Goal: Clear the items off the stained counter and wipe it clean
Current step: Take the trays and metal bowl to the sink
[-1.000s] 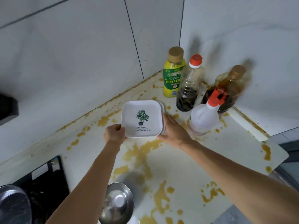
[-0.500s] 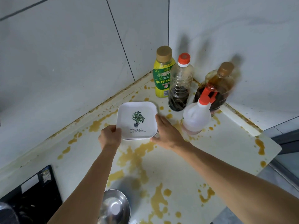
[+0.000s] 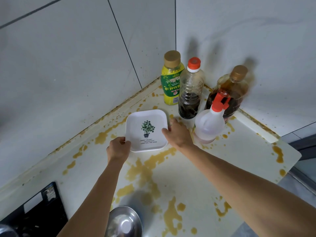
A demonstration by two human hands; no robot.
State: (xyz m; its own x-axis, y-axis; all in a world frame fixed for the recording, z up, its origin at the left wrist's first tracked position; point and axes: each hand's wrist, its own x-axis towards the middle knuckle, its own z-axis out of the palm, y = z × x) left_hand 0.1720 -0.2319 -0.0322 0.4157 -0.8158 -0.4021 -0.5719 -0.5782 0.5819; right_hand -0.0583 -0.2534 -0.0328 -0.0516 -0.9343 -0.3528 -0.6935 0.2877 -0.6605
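A square white plate (image 3: 147, 130) with a green plant print sits on the stained counter (image 3: 188, 177), near the back wall. My left hand (image 3: 118, 147) grips its near left corner. My right hand (image 3: 177, 134) grips its right edge, thumb on the rim. Behind it in the corner stand a yellow-green bottle (image 3: 171, 79), a clear bottle with a red cap (image 3: 190, 89), a brown sauce bottle (image 3: 229, 93) and a white spray bottle (image 3: 209, 124) with a red nozzle. Yellow-brown stains cover the counter.
A steel bowl (image 3: 124, 221) sits at the counter's near edge. A black stove (image 3: 34, 209) lies at the lower left. Tiled walls close the back and right. The counter ends at the right, by a metal rim (image 3: 301, 178).
The view has shifted, so the scene sits further left and lower in frame. Both hands stay on the plate; my right thumb now lies over its rim.
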